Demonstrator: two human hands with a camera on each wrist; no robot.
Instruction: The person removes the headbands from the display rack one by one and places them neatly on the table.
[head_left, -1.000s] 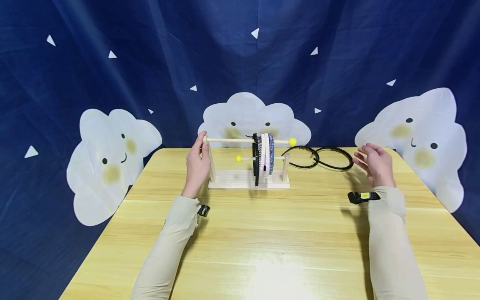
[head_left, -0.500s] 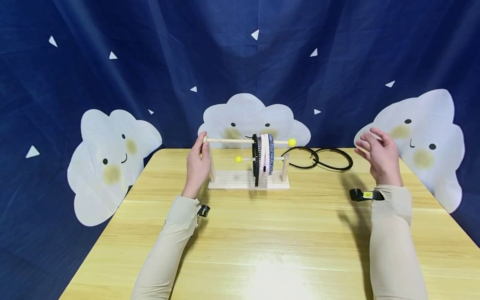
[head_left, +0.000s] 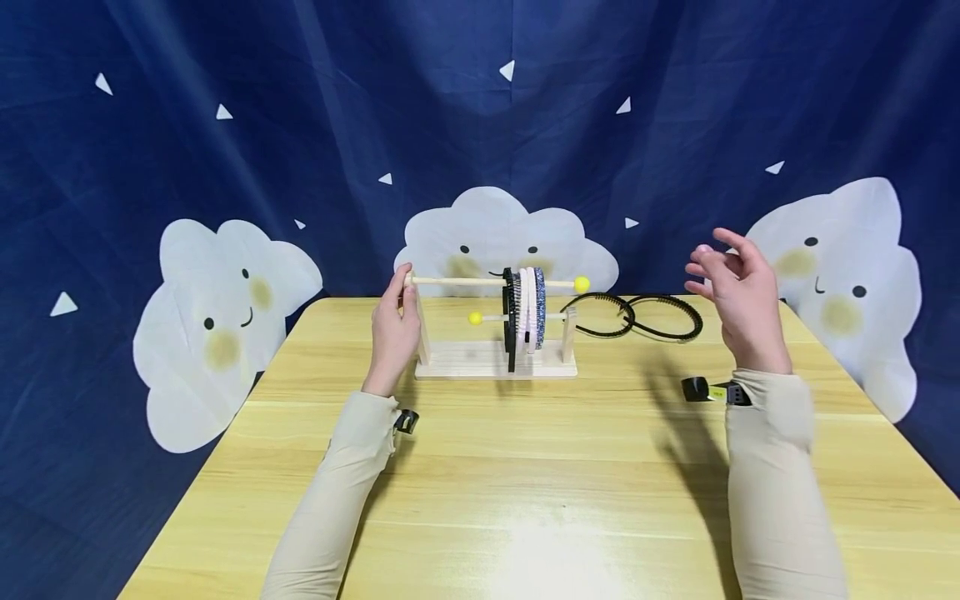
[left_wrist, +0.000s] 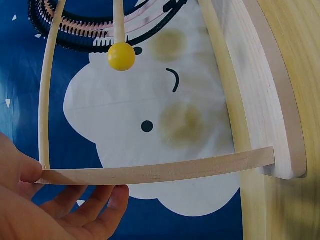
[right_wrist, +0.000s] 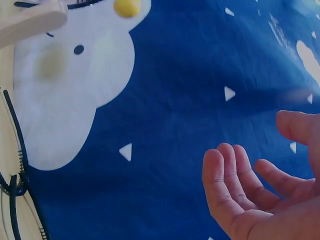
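While left grip (head_left: pixel 393 333) pinches rack (head_left: pixel 461 360), right grip (head_left: pixel 746 308) is released. Headbands (head_left: pixel 530 312) hang loaded; black hoops (head_left: pixel 632 315) at three o'clock seem pending.

Rack (head_left: pixel 459 360) is smooth matt wd; tabletop (head_left: pixel 600 454) glossy wood-grain from where I stand; yellow knob (left_wrist: pixel 121 56) smooth w/ sl. sheen; blue hairband (head_left: pixel 540 308) rough, glittery; curtain (head_left: pixel 645 50) creased cloth.

Head cam: L hand (head_left: pixel 395 332) hides pt of the post (head_left: pixel 425 337) it grips, stacked headbands (head_left: pixel 523 312) overlap too much to count tbh, & the yellow label (head_left: pixel 718 393) on the R wrist strap (head_left: pixel 739 394) is too small to read. R wrist cam chops the R hand (right_wrist: pixel 265 200) at the R edge, black headbands (right_wrist: pixel 13 207) at the L, & a yellow ball (right_wrist: pixel 127 7) up top, kinda blurry.
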